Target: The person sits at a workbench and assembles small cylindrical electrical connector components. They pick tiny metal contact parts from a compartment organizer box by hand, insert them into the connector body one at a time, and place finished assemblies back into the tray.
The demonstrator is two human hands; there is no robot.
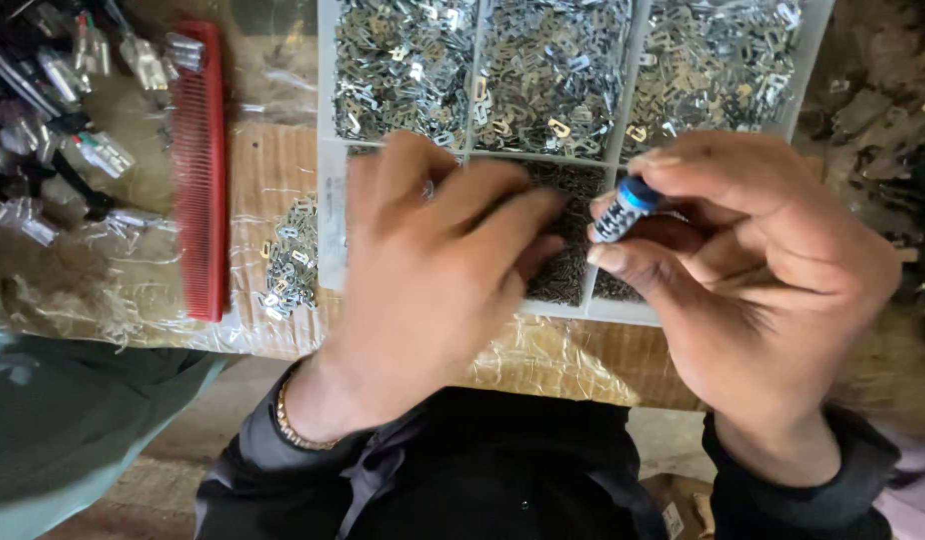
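Divided white tray (328,230) heaped with small metal clips, near the table edge. Left hand (433,270) spread flat over a front compartment, reaching into the clips. Right hand (753,270) pinching small blue-capped cylinder (625,208) above the tray. Likely risks: cylinder slipping into the clips, clips spilling.

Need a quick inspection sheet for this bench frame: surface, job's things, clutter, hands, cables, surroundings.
Surface: table wrapped in crinkled clear plastic film.
Job's things: white compartment tray full of small metal clips; small dark cylindrical part with a blue band.
Clutter: red comb lying left of the tray; loose pile of metal clips between comb and tray; heap of clear and black parts at far left.
Hands: left hand palm down over the tray's front compartments; right hand pinching the banded part.
Cables: nothing seen.
Surroundings: dark debris right of the tray; grey-green cloth at lower left.
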